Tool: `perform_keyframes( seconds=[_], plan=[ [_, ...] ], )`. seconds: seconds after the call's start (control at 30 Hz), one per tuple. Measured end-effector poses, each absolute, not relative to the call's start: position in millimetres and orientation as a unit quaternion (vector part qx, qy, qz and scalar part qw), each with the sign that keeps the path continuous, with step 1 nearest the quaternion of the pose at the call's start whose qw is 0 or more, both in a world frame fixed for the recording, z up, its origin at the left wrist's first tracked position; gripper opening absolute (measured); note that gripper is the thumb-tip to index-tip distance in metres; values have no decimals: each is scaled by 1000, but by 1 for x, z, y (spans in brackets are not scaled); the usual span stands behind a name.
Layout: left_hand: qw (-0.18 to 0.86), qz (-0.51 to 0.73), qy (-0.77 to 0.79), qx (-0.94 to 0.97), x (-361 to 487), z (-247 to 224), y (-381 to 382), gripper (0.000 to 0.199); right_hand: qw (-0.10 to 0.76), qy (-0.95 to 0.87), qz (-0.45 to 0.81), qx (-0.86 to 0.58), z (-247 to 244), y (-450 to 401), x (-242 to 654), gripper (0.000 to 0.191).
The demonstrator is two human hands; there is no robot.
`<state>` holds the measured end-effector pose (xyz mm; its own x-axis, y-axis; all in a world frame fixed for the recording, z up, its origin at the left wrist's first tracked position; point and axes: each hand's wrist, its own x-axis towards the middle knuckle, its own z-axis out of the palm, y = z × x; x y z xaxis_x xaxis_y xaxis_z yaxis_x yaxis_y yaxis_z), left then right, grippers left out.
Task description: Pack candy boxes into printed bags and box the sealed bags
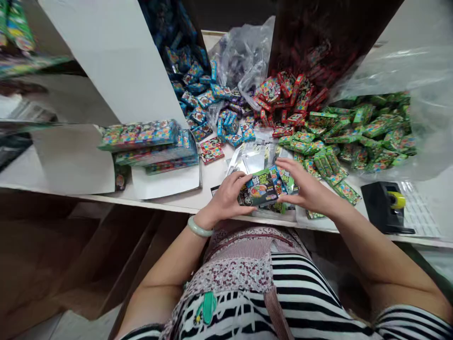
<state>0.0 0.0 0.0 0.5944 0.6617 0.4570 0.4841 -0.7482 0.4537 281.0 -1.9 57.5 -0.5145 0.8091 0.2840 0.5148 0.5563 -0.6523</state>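
My left hand (230,196) grips the left end of a dark and green printed box (260,188), thumb below and fingers above. Beside that box, a blue box (278,180) and a green one (287,179) stand close against it, with my right hand (304,186) closed round their right side. The boxes are held over a stack of silvery printed wrappers (253,158) near the table's front edge. Two red boxes (211,151) lie flat to the left of the wrappers.
Piles of blue boxes (198,94), red boxes (292,97) and green boxes (368,130) spread behind. Stacked wrapped packs (152,141) lie at left on white card. A black tape dispenser (380,208) stands at right. Clear plastic bags (244,54) lie farther back.
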Motion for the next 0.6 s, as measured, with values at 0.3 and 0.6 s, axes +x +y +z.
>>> perform_keyframes(
  seconds=[0.3, 0.6],
  plan=[
    [276, 431, 393, 764, 44, 8, -26, 71, 300, -764, 347, -454, 58, -10, 278, 31],
    [472, 573, 413, 528, 44, -25, -25, 48, 506, -583, 418, -479, 4, -14, 245, 45]
  ],
)
